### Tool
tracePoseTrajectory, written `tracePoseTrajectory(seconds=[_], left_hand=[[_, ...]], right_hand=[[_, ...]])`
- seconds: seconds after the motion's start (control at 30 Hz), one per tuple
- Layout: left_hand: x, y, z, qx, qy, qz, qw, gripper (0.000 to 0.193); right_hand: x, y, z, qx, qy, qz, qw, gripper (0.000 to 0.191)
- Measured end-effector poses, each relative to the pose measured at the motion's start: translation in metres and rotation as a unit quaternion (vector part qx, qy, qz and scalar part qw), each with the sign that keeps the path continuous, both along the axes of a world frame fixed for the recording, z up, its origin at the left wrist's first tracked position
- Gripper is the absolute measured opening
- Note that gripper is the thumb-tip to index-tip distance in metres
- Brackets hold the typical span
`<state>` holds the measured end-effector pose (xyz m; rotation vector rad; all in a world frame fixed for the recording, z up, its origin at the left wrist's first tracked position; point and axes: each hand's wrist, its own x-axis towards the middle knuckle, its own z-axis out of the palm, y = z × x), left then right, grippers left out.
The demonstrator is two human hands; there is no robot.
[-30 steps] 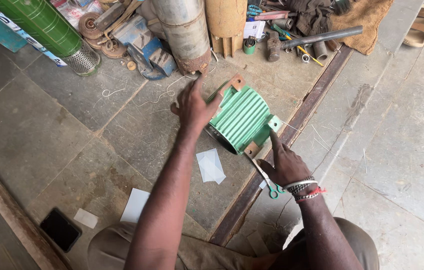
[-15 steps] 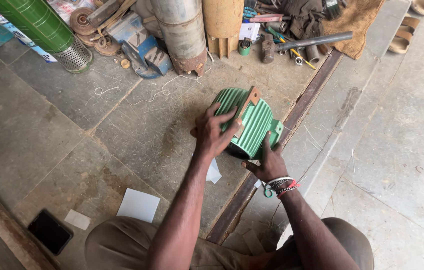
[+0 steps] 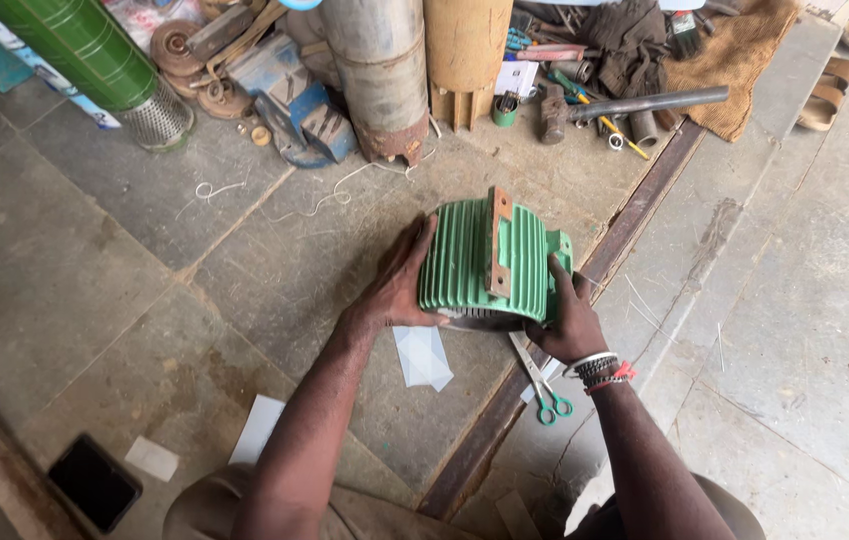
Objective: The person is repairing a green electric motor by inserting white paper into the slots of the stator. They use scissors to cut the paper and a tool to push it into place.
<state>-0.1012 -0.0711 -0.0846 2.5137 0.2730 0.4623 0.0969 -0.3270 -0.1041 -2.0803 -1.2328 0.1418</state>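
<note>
Item: green ribbed motor housing (image 3: 480, 262), on its side on the stone floor (image 3: 95, 260), beside the rusty floor rail (image 3: 635, 220).
Left hand (image 3: 400, 285) and right hand (image 3: 570, 320): fingers spread, clamped on its two flanks.
Scissors (image 3: 540, 385) and paper pieces (image 3: 423, 355) lie untouched just below.

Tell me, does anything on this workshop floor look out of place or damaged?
The scissors lie open on the floor, partly under the green ribbed housing that both hands grip, left hand and right hand. The grey cylinder behind looks rusted at its base, and loose string trails across the slabs.
</note>
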Motion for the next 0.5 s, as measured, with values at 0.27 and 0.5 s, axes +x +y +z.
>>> tracePoseTrajectory(seconds=[0.27,0.5], left_hand=[[0.031,0.056,-0.028,-0.085,-0.145,-0.085,0.982,0.149],[0.020,0.079,-0.038,-0.032,-0.229,-0.040,0.972,0.135]], right_hand=[[0.020,0.048,0.005,0.044,0.178,0.000,0.983,0.101],[0.027,0.102,0.002,0.045,0.253,0.045,0.965,0.097]])
